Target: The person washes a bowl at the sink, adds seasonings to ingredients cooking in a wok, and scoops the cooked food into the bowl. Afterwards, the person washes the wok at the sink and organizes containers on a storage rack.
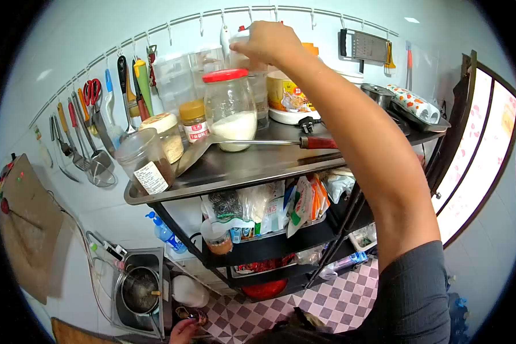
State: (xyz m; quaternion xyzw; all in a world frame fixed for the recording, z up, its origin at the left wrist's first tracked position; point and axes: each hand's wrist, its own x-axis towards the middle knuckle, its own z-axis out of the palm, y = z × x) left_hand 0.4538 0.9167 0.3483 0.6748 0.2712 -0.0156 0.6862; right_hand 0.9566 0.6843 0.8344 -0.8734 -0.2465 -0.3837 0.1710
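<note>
My right hand [268,43] reaches across the top shelf with its fingers bent down, at the top of a clear plastic container [261,92] behind a glass jar [230,109]. The fingertips are partly hidden, and what they grip is hard to make out. The jar has a red lid and white powder inside. Low at the bottom edge, my left hand [183,331] shows only in part, and its fingers are too small to read. In front of the jar lies a spatula [258,142] with a red-brown handle. A gold-lidded spice jar [194,121] stands beside it.
A clear tub with a label [151,176] stands at the shelf's left corner. Utensils, including red scissors [92,94], hang from the wall rail. Bagged goods [258,200] fill the lower shelf. A sink [133,258] holding a pot [140,290] lies lower left.
</note>
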